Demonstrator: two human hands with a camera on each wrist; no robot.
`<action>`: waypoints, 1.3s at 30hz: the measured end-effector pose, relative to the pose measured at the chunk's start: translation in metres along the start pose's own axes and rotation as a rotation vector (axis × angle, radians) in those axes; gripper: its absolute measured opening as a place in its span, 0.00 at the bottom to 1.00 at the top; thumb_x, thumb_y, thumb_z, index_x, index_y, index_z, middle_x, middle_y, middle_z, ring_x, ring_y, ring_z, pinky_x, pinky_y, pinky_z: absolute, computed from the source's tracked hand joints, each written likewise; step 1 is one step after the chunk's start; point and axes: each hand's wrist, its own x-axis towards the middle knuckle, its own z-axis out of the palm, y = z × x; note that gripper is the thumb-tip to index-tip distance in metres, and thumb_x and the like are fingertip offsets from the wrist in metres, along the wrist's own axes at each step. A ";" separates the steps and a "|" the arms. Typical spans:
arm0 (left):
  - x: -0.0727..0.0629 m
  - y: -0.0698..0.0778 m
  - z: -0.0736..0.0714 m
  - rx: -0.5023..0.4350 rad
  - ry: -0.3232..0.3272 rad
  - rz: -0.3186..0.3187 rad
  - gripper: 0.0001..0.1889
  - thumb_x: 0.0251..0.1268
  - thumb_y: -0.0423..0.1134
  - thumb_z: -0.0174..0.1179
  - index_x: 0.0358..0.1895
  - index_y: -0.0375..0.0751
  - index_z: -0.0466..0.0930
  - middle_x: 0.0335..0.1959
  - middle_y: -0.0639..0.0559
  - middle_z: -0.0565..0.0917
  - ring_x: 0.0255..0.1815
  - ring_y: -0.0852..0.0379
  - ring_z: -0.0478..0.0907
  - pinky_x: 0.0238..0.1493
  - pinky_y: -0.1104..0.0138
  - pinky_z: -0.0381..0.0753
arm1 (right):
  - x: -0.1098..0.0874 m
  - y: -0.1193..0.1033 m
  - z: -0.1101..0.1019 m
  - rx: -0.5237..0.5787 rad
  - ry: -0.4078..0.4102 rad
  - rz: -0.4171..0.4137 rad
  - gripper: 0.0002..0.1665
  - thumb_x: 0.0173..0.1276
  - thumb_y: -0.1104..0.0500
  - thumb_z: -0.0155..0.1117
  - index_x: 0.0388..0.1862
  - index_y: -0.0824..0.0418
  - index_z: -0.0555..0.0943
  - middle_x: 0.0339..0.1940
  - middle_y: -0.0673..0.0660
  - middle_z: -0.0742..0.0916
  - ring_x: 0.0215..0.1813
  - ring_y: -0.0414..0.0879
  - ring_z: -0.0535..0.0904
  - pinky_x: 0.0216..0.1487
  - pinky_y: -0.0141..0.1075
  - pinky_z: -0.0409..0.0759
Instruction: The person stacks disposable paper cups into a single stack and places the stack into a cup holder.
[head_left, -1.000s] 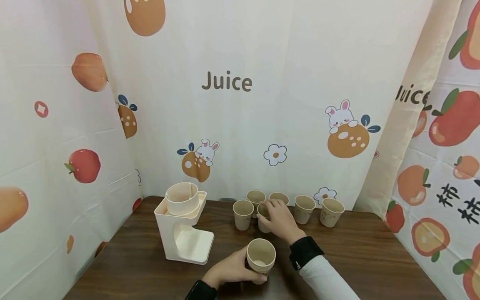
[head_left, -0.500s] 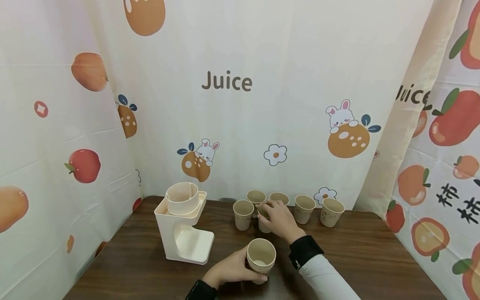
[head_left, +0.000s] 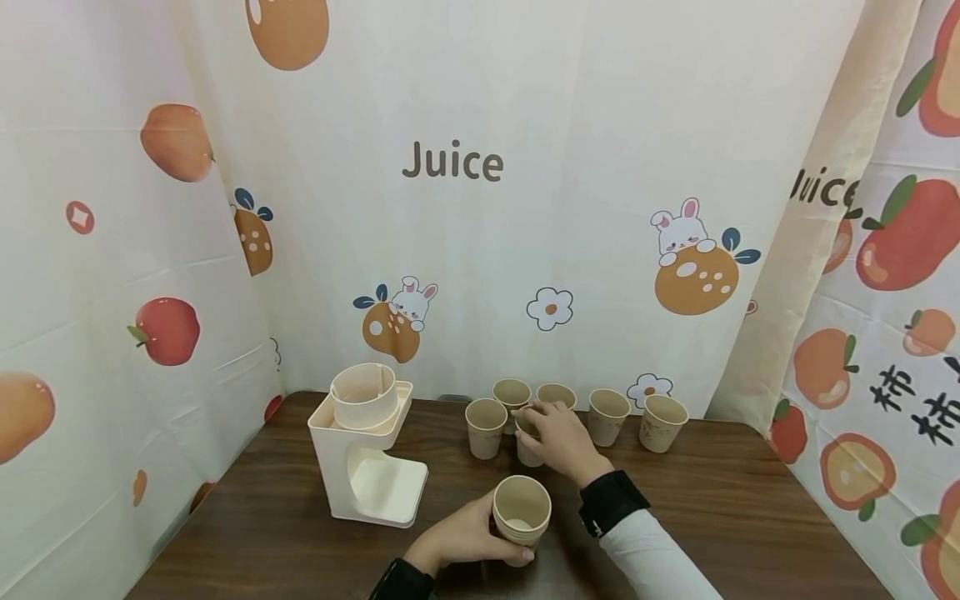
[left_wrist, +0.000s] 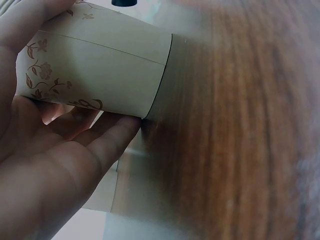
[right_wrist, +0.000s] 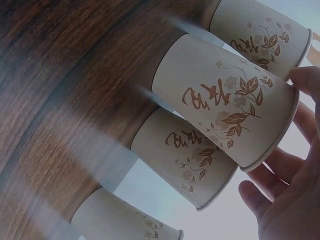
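Note:
Near the table's front, my left hand (head_left: 467,533) grips an upright beige paper cup (head_left: 522,507); ridges below its rim suggest more than one nested. In the left wrist view this cup's floral print (left_wrist: 45,70) faces the camera, with thumb and fingers around its sides. Farther back, my right hand (head_left: 561,442) holds another paper cup (head_left: 528,450) at the rim. The right wrist view shows that cup (right_wrist: 225,100) standing on the wood, printed with brown leaves and characters, its rim between thumb and fingers. Part of it is hidden by the hand in the head view.
More paper cups stand around the right hand: one cup (head_left: 486,429) to its left, two behind it, and two cups (head_left: 609,418) to its right. A cream stand (head_left: 367,467) with a round open holder (head_left: 365,397) on top is at the table's left. A printed curtain (head_left: 480,250) encloses the table.

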 end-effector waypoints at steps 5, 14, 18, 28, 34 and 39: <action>-0.001 -0.001 0.000 0.000 0.000 0.000 0.39 0.54 0.40 0.76 0.70 0.52 0.66 0.57 0.53 0.80 0.60 0.55 0.76 0.61 0.64 0.69 | -0.005 -0.001 -0.001 0.012 -0.005 0.007 0.21 0.71 0.49 0.67 0.60 0.52 0.83 0.61 0.67 0.81 0.60 0.66 0.75 0.60 0.59 0.72; 0.000 -0.001 0.000 0.002 0.000 0.019 0.39 0.54 0.40 0.76 0.70 0.52 0.66 0.58 0.52 0.80 0.60 0.53 0.76 0.61 0.64 0.69 | -0.018 -0.003 -0.015 0.087 -0.036 0.070 0.18 0.70 0.52 0.69 0.58 0.51 0.85 0.59 0.66 0.81 0.62 0.65 0.73 0.57 0.59 0.75; 0.000 0.000 -0.001 -0.010 -0.010 0.012 0.39 0.55 0.40 0.75 0.71 0.53 0.65 0.58 0.54 0.79 0.61 0.52 0.75 0.61 0.62 0.69 | -0.024 -0.005 -0.020 0.089 -0.033 0.101 0.18 0.67 0.51 0.71 0.55 0.51 0.86 0.55 0.64 0.81 0.58 0.63 0.74 0.54 0.57 0.76; 0.000 -0.004 0.000 -0.022 -0.020 -0.001 0.39 0.55 0.39 0.75 0.70 0.55 0.66 0.59 0.55 0.79 0.62 0.53 0.75 0.62 0.59 0.69 | -0.046 -0.017 -0.038 0.094 -0.088 0.220 0.17 0.65 0.51 0.73 0.53 0.49 0.85 0.53 0.62 0.80 0.55 0.60 0.73 0.51 0.54 0.76; 0.000 -0.004 0.001 -0.005 -0.007 0.012 0.39 0.55 0.40 0.75 0.70 0.54 0.66 0.58 0.55 0.80 0.61 0.54 0.75 0.61 0.61 0.69 | -0.052 -0.023 -0.046 0.092 -0.129 0.245 0.17 0.64 0.51 0.74 0.52 0.48 0.84 0.54 0.61 0.80 0.55 0.61 0.73 0.50 0.54 0.76; -0.001 -0.004 0.001 -0.006 -0.012 0.014 0.39 0.55 0.39 0.75 0.70 0.53 0.66 0.58 0.55 0.80 0.61 0.53 0.75 0.61 0.61 0.69 | -0.057 -0.025 -0.051 0.103 -0.151 0.252 0.18 0.63 0.51 0.75 0.52 0.47 0.84 0.54 0.60 0.80 0.55 0.61 0.73 0.49 0.55 0.76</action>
